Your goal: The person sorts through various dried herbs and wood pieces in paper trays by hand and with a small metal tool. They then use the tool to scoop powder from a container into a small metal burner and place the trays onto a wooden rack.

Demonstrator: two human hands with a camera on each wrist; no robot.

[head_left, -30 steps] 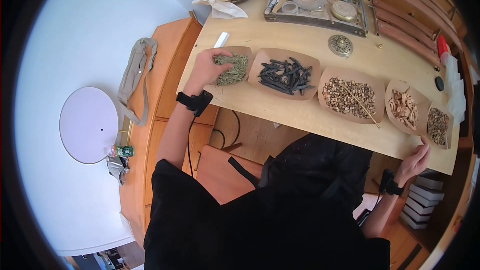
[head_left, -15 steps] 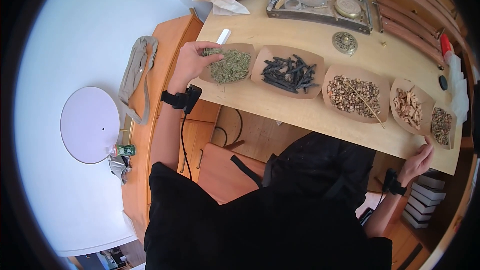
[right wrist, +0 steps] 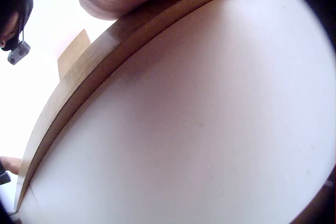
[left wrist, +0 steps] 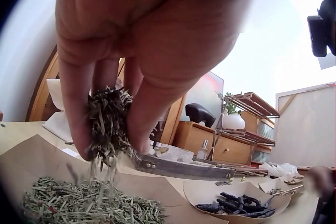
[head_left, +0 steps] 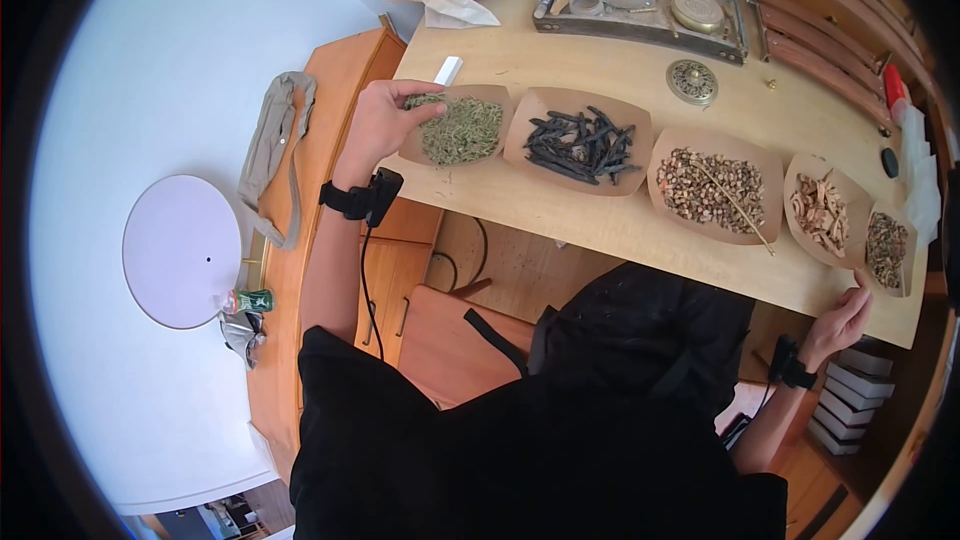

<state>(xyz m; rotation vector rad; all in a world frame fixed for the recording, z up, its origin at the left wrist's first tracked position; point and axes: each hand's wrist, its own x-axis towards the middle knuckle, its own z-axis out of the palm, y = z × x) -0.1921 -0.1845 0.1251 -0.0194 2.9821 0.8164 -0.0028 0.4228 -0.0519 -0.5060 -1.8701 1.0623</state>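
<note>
My left hand (head_left: 385, 120) is over the left side of a brown paper tray (head_left: 410, 148) of dried green herb (head_left: 462, 132). In the left wrist view its fingers and thumb pinch a clump of dried herb (left wrist: 108, 121), and loose bits drop from it onto the herb in the tray below. At the table's near right edge is my right hand (head_left: 838, 325), fingers extended, holding nothing. Its fingertips are right by the paper tray of pale wood-like slices (head_left: 820, 212). The right wrist view shows only part of that hand by the table edge (right wrist: 113, 50).
Further paper trays in the row hold black dried pods (head_left: 580, 145), brown chopped pieces with a thin stick (head_left: 710, 190) and a dark mixed herb (head_left: 887, 250). Behind them are a white block (head_left: 448, 70), a pierced metal lid (head_left: 692, 82) and a grey tray (head_left: 640, 35) of jars.
My left hand has lifted out of the herb and shifted left over the tray's side, bringing a clump along. My right hand stays at the table edge. The head view has shifted slightly.
</note>
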